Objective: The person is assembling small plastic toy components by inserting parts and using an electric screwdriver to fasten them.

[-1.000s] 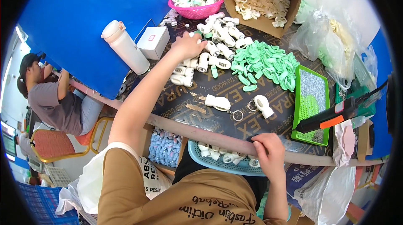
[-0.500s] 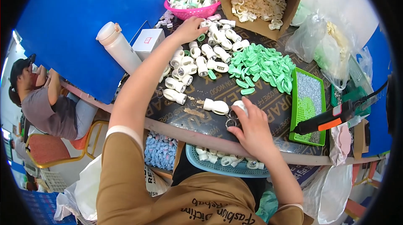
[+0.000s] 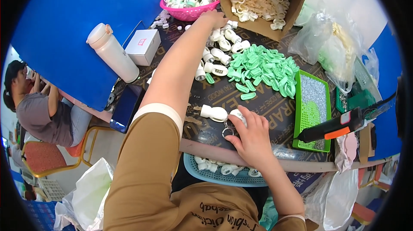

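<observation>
From the head view I see the left hand (image 3: 215,17) stretched far across the table (image 3: 266,106), fingers spread over the row of white plastic pieces (image 3: 217,52) just below the pink basket (image 3: 189,13); I cannot tell whether it grasps one. The right hand (image 3: 251,134) rests near the table's front edge, fingertips pinching a white plastic piece (image 3: 238,116) with a metal ring (image 3: 226,132) beneath it. A second white piece (image 3: 214,112) lies just beside. A green pile (image 3: 262,69) sits behind, a cardboard box (image 3: 262,0) beyond.
</observation>
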